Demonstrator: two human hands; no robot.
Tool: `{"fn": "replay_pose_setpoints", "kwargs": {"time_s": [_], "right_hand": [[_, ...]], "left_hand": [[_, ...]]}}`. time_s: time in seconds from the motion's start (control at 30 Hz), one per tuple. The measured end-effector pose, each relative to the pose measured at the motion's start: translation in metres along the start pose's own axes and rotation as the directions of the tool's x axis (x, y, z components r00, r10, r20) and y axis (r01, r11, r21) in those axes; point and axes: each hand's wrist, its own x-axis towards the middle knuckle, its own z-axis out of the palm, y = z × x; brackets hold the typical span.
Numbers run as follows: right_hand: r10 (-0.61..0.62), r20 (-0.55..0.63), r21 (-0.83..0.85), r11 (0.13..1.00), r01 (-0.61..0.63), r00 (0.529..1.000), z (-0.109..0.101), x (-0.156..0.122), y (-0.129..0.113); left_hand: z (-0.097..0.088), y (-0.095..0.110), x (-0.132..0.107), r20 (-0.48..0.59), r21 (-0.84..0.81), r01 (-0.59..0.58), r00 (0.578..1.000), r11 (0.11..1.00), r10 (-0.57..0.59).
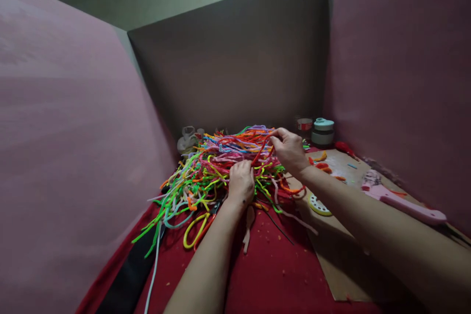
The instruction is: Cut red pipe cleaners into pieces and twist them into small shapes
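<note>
Pink walls (pixel 66 147) are flanking the workspace, and a dark grey panel (pixel 235 73) is standing across the back. A red-clothed counter (pixel 272 265) is carrying everything, small crumbs dotting its fabric. On the right a flat brown board (pixel 346 274) is lying under a smooth pink glue gun (pixel 408 203). Fuzzy, bendy strands (pixel 224 149) are heaping up in a bright tangle, mostly lying crosswise, with green ends splaying leftward. Yellow loop-handled scissors (pixel 195 230) are poking out below. Above the heap's right part, the right hand (pixel 289 149) is pinching a slim red strand (pixel 260 151) in a narrow grip. Its long axis is slanting from beside the left hand (pixel 242 180) up and rightward, away from the person. The left fingers are curling downward, their tips hiding, so I'm not able to tell what that grip is holding.
</note>
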Motion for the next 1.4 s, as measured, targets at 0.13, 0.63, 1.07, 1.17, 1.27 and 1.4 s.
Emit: {"fn": "replay_pose_setpoints", "kwargs": {"time_s": [0.13,0.63,1.07,1.17,1.27,1.4], "right_hand": [[0.059,-0.114,0.226,0.974,-0.032,0.992,-0.012,0.011,0.004],[0.353,0.124,0.732,0.598,-0.326,0.927,-0.025,0.005,-0.013],[0.336,0.35,0.593,0.643,-0.485,0.874,-0.009,-0.044,-0.029],[0.308,0.364,0.541,0.699,-0.468,0.879,-0.003,-0.055,-0.031],[0.293,0.349,0.491,0.752,-0.44,0.89,0.004,-0.062,-0.029],[0.317,0.339,0.431,0.785,-0.446,0.886,0.009,-0.062,-0.021]], "left_hand": [[0.003,-0.005,0.001,0.017,0.005,0.013,1.0,1.0,-0.013],[0.007,-0.003,-0.002,-0.116,-0.133,0.013,0.993,0.991,-0.029],[-0.06,0.041,-0.008,-0.065,-0.909,0.033,0.974,0.416,-0.219],[-0.067,0.046,-0.012,-0.046,-0.944,0.038,0.969,0.329,-0.244],[-0.072,0.042,-0.015,-0.094,-0.93,-0.004,0.97,0.369,-0.226],[-0.076,0.035,-0.017,-0.119,-0.811,-0.105,0.993,0.576,0.013]]}}
